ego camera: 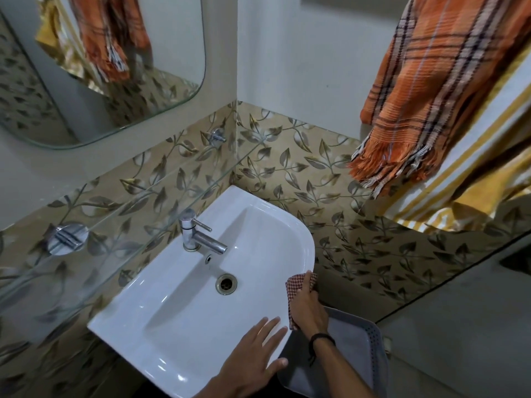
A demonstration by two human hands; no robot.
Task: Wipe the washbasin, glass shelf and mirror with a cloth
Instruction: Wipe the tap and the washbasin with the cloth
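A white washbasin (178, 305) fills the middle, with a chrome tap (195, 237) at its back and a drain (226, 283) in the bowl. My right hand (309, 307) presses a red-and-white checked cloth (296, 285) against the basin's right outer rim. My left hand (255, 357) lies flat, fingers spread, on the basin's front rim. A glass shelf (120, 208) runs along the tiled wall above the tap, held by round chrome brackets. The mirror (94, 61) hangs at the upper left.
An orange plaid towel (425, 90) hangs at the upper right over a yellow striped one (459, 196). A grey perforated plastic basket (356, 349) sits below the basin's right side. Leaf-patterned tiles (316, 173) cover both walls of the corner.
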